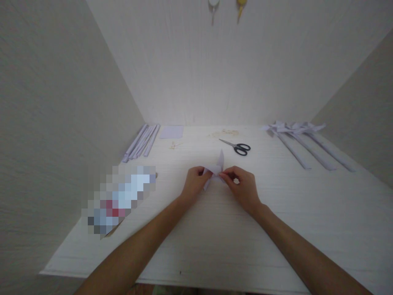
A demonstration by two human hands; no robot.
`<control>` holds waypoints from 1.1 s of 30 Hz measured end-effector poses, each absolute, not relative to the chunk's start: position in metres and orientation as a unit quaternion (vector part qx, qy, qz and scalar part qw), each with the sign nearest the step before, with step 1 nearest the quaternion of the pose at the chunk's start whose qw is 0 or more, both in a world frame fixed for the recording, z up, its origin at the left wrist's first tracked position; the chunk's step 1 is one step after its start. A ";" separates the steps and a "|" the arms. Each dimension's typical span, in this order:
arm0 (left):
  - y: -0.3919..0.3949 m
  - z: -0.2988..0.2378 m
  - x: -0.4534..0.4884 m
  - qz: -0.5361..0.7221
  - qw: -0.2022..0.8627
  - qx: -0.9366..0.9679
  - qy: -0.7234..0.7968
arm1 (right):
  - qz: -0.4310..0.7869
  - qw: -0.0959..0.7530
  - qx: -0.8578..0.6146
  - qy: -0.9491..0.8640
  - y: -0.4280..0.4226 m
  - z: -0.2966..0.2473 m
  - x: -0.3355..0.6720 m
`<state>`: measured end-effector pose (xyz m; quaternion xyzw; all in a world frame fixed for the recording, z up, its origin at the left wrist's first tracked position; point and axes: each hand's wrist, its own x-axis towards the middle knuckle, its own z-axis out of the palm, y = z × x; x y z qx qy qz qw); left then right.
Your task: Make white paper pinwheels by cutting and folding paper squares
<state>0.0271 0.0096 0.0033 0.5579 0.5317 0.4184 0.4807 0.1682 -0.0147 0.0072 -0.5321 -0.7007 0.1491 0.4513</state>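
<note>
A small white paper pinwheel with curled blades is held between both hands above the middle of the table. My left hand pinches its left side, the thumb tucked under a folded blade. From the right, my right hand grips the paper near its centre between thumb and fingertips. One blade sticks up behind the fingers and another points down by the left thumb. Whether a pin is at the centre is too small to tell. Beyond the right hand lie black-handled scissors, blades pointing left.
Rolled paper tubes lie at the back left, beside a square paper sheet and a few small sticks. Finished-looking paper pinwheels on sticks rest at the right. A pixelated object lies at the left. Walls enclose the table.
</note>
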 end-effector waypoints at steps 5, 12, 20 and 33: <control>0.009 0.004 0.027 0.417 0.475 0.557 0.539 | 0.143 0.451 -0.520 -0.711 -0.016 0.009 0.168; 0.009 0.005 0.027 0.419 0.479 0.560 0.530 | 0.171 0.478 -0.491 -0.708 -0.016 0.009 0.168; 0.009 0.007 0.027 0.416 0.488 0.567 0.518 | 0.223 0.474 -0.533 -0.664 -0.011 0.004 0.170; 0.009 0.000 0.027 0.417 0.471 0.578 0.520 | 0.133 0.444 -0.566 -0.682 -0.017 0.006 0.166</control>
